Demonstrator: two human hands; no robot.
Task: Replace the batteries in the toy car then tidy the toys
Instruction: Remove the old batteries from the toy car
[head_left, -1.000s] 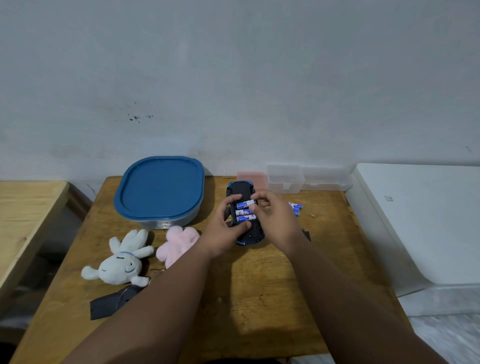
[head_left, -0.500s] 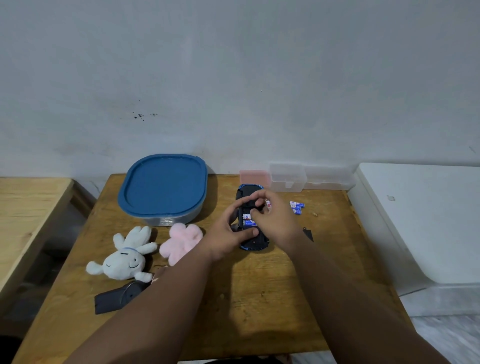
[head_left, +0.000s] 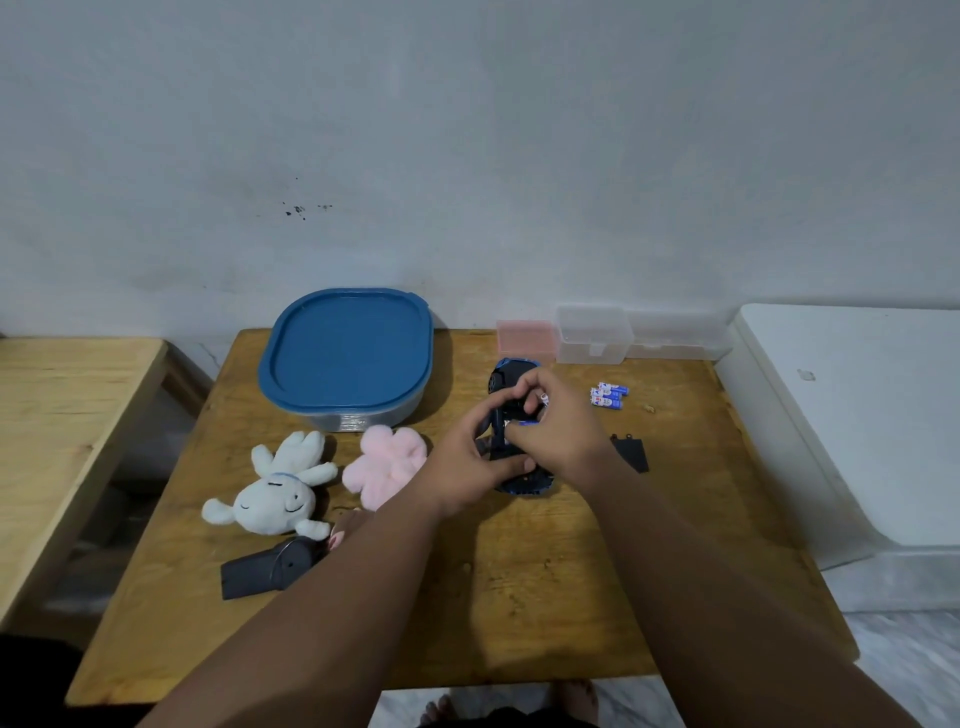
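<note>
- Cupping the upturned toy car (head_left: 511, 382), the left hand (head_left: 467, 462) grips its side.
- Right hand (head_left: 563, 431) pinches a battery (head_left: 522, 423) over it.
- Lidded blue container (head_left: 348, 353) sits left of both; contents hidden.

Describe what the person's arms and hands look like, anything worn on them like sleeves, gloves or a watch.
Both forearms are bare as far as the picture shows: no sleeves reach into view. The left hand and right hand wear no gloves, and no watch or bracelet shows on either wrist. No rings can be made out, though the fingers are partly hidden and slightly blurred, so small jewellery cannot be ruled out.
</note>
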